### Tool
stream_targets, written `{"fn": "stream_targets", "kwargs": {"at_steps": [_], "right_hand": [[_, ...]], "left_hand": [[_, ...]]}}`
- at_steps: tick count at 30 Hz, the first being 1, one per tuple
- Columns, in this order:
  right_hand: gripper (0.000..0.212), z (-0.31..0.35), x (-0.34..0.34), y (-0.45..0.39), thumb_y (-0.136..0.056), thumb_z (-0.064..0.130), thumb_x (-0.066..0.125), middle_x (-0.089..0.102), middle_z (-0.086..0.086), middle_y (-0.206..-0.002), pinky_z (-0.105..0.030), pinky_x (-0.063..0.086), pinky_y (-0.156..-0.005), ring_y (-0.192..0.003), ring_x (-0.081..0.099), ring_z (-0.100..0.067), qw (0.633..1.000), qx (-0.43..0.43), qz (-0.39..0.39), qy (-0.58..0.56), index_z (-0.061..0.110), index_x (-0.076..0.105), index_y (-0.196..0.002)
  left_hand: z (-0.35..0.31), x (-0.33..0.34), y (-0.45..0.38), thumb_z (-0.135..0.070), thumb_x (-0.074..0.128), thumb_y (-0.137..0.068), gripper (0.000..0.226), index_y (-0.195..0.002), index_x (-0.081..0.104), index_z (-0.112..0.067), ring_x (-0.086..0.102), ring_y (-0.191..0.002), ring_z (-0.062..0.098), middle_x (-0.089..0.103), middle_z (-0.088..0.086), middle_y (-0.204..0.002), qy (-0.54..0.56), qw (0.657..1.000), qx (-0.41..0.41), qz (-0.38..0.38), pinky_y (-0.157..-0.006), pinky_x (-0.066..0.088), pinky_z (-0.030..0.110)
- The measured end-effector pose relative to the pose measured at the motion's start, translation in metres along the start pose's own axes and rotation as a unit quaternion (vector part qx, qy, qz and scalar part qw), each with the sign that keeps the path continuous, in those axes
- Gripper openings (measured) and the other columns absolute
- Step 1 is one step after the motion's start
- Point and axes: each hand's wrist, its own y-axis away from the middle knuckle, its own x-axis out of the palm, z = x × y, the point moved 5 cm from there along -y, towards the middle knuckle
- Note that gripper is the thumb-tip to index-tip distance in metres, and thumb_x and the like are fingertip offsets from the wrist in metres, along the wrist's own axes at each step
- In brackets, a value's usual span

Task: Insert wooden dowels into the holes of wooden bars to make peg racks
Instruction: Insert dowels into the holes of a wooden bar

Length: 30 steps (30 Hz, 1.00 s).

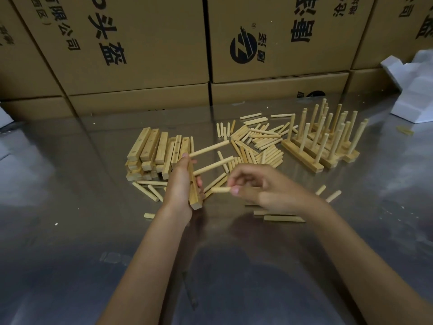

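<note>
From the head camera I see my left hand (181, 184) gripping a wooden bar (195, 195) that stands on its end above the metal table (70, 207), with two dowels (212, 156) already sitting in its holes and pointing to the right, while my right hand (262, 191) pinches a third dowel (221, 189) just beside the bar's lower part. Behind the hands lie a stack of bars (150, 153) and a heap of loose dowels (257, 141); finished peg racks (325, 141) stand at the right. Cardboard boxes (140, 43) close the back, and white foam (414, 90) lies at the far right.
</note>
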Motion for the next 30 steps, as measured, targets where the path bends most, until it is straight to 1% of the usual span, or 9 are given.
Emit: {"fn": "stream_targets", "kwargs": {"at_steps": [3,6,9,14,16,17,18,23,30], "right_hand": [[0.009,0.014,0.025,-0.003,-0.095,0.016,0.062,0.064,0.008,-0.086,-0.023,0.044,-0.072,-0.08,0.058,-0.008,0.999,-0.042,-0.007,0.001,0.022,0.068,-0.097],[0.013,0.015,0.03,-0.003,-0.094,0.013,0.062,0.06,0.015,-0.079,-0.011,0.035,-0.058,-0.066,0.05,0.0,0.997,-0.061,-0.04,0.015,0.02,0.072,-0.099],[0.013,0.015,0.03,-0.004,-0.092,0.017,0.067,0.06,0.006,-0.09,-0.011,0.035,-0.063,-0.074,0.051,-0.001,0.994,-0.064,-0.079,0.043,0.021,0.075,-0.101],[0.013,0.02,0.027,-0.004,-0.091,0.015,0.069,0.059,0.009,-0.087,-0.008,0.036,-0.066,-0.077,0.053,0.002,0.99,-0.077,-0.107,0.055,0.019,0.076,-0.101],[0.012,0.021,0.028,-0.003,-0.09,0.015,0.071,0.06,0.009,-0.087,-0.011,0.036,-0.066,-0.078,0.055,-0.001,0.99,-0.083,-0.104,0.055,0.019,0.077,-0.1],[0.012,0.022,0.029,-0.003,-0.089,0.015,0.071,0.061,0.008,-0.087,-0.013,0.037,-0.065,-0.079,0.056,-0.004,0.99,-0.087,-0.103,0.052,0.02,0.077,-0.099],[0.012,0.022,0.029,-0.003,-0.088,0.016,0.072,0.061,0.006,-0.088,-0.016,0.038,-0.065,-0.08,0.057,-0.008,0.989,-0.09,-0.102,0.05,0.02,0.077,-0.099],[0.01,0.023,0.03,-0.003,-0.088,0.016,0.073,0.063,0.008,-0.087,-0.026,0.048,-0.071,-0.082,0.06,-0.01,0.99,-0.088,-0.105,0.045,0.02,0.077,-0.097],[0.008,0.025,0.03,-0.003,-0.087,0.016,0.073,0.06,0.019,-0.081,-0.019,0.046,-0.068,-0.077,0.06,-0.002,0.987,-0.092,-0.112,0.071,0.018,0.077,-0.094]], "left_hand": [[0.003,-0.004,-0.002,-0.051,0.042,-0.103,0.039,-0.108,0.063,-0.018,0.041,-0.046,0.01,0.044,-0.003,-0.054,0.008,1.0,0.003,-0.002,-0.045,0.036,0.023],[0.003,-0.004,-0.003,-0.053,0.046,-0.101,0.038,-0.106,0.064,-0.02,0.041,-0.043,0.009,0.043,-0.004,-0.054,0.024,1.0,-0.004,0.001,-0.042,0.037,0.021],[0.004,-0.001,-0.001,-0.054,0.049,-0.098,0.037,-0.104,0.067,-0.022,0.043,-0.051,0.008,0.045,-0.002,-0.064,0.037,0.999,-0.007,0.009,-0.039,0.038,0.018],[0.004,0.002,0.001,-0.057,0.048,-0.098,0.041,-0.109,0.069,-0.024,0.041,-0.056,0.012,0.043,0.0,-0.069,0.037,0.999,-0.011,0.027,-0.041,0.041,0.02],[0.005,0.002,0.002,-0.057,0.048,-0.098,0.043,-0.113,0.07,-0.023,0.042,-0.06,0.013,0.044,0.0,-0.071,0.045,0.999,-0.012,0.023,-0.06,0.056,0.029],[0.005,0.002,0.002,-0.057,0.048,-0.098,0.044,-0.114,0.07,-0.022,0.042,-0.061,0.014,0.044,0.0,-0.072,0.055,0.998,-0.014,0.023,-0.076,0.058,0.038],[0.006,0.002,0.003,-0.056,0.048,-0.098,0.044,-0.114,0.07,-0.021,0.043,-0.06,0.014,0.044,0.001,-0.07,0.065,0.997,-0.015,0.025,-0.082,0.055,0.041],[0.004,0.002,0.001,-0.054,0.046,-0.1,0.041,-0.113,0.066,-0.02,0.037,-0.043,0.012,0.039,-0.001,-0.053,0.088,0.995,0.003,0.043,-0.045,0.034,0.022],[0.005,0.003,0.001,-0.058,0.046,-0.098,0.041,-0.104,0.061,-0.02,0.035,-0.041,0.011,0.037,-0.002,-0.051,0.089,0.994,0.015,0.061,-0.042,0.029,0.022]]}}
